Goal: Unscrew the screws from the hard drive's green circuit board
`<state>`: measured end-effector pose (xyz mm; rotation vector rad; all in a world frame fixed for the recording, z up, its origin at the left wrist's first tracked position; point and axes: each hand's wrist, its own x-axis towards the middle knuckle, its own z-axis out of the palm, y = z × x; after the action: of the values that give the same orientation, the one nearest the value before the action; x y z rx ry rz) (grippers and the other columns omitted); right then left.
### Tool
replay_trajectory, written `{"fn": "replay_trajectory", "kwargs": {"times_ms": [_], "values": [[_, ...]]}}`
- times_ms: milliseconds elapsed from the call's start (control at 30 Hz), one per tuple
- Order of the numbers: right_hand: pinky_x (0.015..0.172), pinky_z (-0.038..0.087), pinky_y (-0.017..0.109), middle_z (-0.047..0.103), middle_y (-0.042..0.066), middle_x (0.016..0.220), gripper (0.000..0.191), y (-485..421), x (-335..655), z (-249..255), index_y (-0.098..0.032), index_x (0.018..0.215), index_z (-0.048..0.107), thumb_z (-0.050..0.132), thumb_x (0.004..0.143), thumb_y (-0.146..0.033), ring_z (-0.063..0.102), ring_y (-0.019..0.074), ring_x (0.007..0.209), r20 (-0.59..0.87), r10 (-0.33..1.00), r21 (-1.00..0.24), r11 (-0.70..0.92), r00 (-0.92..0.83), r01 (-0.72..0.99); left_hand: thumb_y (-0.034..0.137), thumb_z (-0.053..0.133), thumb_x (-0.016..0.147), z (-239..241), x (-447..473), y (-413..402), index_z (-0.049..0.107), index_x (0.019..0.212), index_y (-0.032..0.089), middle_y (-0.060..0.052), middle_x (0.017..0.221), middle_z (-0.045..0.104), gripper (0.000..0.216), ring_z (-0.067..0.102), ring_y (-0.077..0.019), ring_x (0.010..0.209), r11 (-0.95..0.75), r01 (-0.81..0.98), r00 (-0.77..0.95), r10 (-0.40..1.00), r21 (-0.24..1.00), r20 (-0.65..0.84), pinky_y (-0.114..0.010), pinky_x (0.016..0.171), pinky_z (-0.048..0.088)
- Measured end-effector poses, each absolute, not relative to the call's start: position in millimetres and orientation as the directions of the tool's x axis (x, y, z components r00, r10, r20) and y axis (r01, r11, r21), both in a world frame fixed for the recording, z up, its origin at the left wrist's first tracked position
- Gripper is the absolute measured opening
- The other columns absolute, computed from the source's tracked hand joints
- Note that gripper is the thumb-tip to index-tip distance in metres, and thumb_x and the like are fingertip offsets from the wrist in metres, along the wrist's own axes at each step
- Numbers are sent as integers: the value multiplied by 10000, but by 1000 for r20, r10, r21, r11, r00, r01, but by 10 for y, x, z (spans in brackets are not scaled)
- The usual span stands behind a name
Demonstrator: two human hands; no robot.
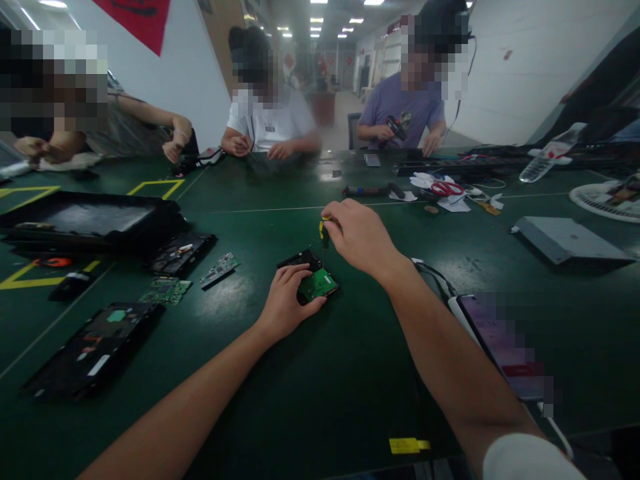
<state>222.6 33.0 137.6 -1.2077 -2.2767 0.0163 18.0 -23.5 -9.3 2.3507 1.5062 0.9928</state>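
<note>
With our left hand [283, 301] gripping the disk drive [306, 257] well inside the tabletop's [370, 373] near edge, and our right hand [361, 235] pinching the screwdriver [325, 237] above, we judge unscrewing unfinished, as the green board [321, 284] seems still attached.

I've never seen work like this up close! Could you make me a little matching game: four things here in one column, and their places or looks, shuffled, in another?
Things:
1. Screwdriver
2. Device with a green board
3. Bottle
4. Yellow strip

Places or looks:
A. See-through
B. Held by the left hand
C. At the near edge of the table
D. In the right hand

Right pairs: 1-D, 2-B, 3-A, 4-C
</note>
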Motion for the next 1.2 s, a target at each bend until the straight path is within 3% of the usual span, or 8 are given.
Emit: {"fn": "replay_trajectory", "kwargs": {"times_ms": [300, 567, 767, 1000, 1200], "values": [[792, 412, 327, 683, 80, 996, 44, 364, 2223, 1358, -175, 1006, 610, 579, 975, -182, 611, 205, 877, 494, 766, -290, 591, -411, 753, 424, 824, 809, -86, 184, -243, 647, 1226, 225, -100, 1360, 660, 495, 552, -339, 1301, -469, 745, 262, 860, 474, 439, -553, 1119, 483], [790, 399, 337, 665, 87, 1036, 103, 349, 2230, 1364, -192, 1055, 628, 538, 1007, -207, 596, 214, 894, 483, 759, -261, 601, -438, 755, 427, 825, 810, -83, 188, -240, 642, 1235, 224, -105, 1358, 662, 506, 546, -344, 1303, -467, 742, 261, 862, 480, 435, -563, 1119, 482], [773, 390, 327, 673, 79, 998, 45, 363, 2224, 1370, -175, 986, 609, 608, 985, -221, 589, 196, 853, 467, 783, -302, 578, -411, 758, 436, 820, 814, -94, 180, -234, 649, 1223, 232, -101, 1362, 658, 488, 546, -352, 1309, -475, 736, 265, 858, 482, 441, -573, 1110, 487], [796, 393, 334, 682, 95, 1029, 101, 352, 2220, 1372, -177, 1028, 631, 534, 1019, -206, 606, 213, 908, 467, 769, -266, 594, -438, 760, 436, 823, 812, -98, 178, -239, 649, 1226, 226, -106, 1361, 657, 496, 546, -344, 1306, -472, 742, 264, 858, 475, 441, -563, 1113, 485], [785, 400, 329, 685, 82, 975, 46, 348, 2210, 1381, -173, 961, 605, 585, 989, -204, 607, 203, 870, 481, 785, -295, 565, -391, 770, 428, 827, 810, -107, 174, -228, 649, 1239, 232, -99, 1365, 657, 504, 544, -339, 1313, -471, 744, 264, 859, 474, 439, -559, 1117, 483]]}}
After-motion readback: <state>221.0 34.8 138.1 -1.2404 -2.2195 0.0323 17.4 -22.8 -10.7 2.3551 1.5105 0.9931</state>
